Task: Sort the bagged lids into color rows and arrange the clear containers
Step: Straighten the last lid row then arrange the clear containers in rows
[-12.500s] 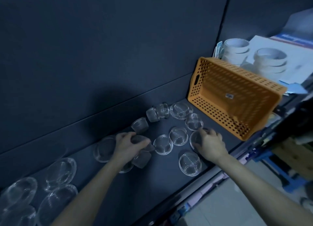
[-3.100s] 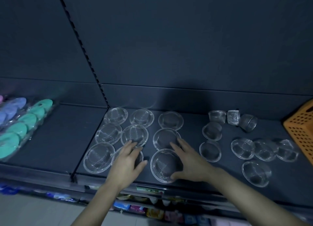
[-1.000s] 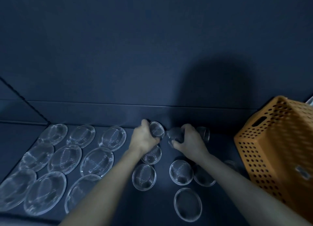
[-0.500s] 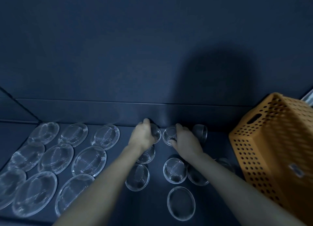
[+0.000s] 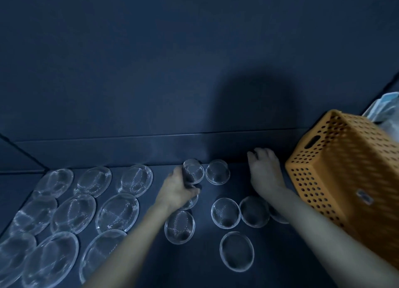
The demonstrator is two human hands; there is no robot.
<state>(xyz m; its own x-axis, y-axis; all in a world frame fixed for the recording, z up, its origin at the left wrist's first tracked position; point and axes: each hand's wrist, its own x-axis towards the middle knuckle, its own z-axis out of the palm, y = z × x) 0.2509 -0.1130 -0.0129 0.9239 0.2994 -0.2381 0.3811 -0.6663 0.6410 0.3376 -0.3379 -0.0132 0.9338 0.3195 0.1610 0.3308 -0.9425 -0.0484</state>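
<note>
Clear containers stand on a dark shelf (image 5: 200, 266). My left hand (image 5: 178, 192) grips a small clear cup (image 5: 193, 173) near the back wall. A second small cup (image 5: 217, 172) stands free just right of it. My right hand (image 5: 266, 171) arches, fingers bent down, over the shelf's back by the basket; whatever is under it is hidden. Medium clear bowls (image 5: 225, 213) lie between my arms, one bowl (image 5: 179, 227) under my left wrist and another bowl (image 5: 236, 251) nearest me. Several large clear dishes (image 5: 117, 212) sit in rows at the left.
An orange perforated basket (image 5: 345, 179) stands tilted at the right, close to my right forearm. The dark back panel (image 5: 194, 72) rises right behind the cups. Pale packaging (image 5: 386, 108) shows behind the basket.
My right hand let go of the second small cup and moved right toward the basket, over where a third cup stood. My left hand still holds its cup, drawn slightly back.
</note>
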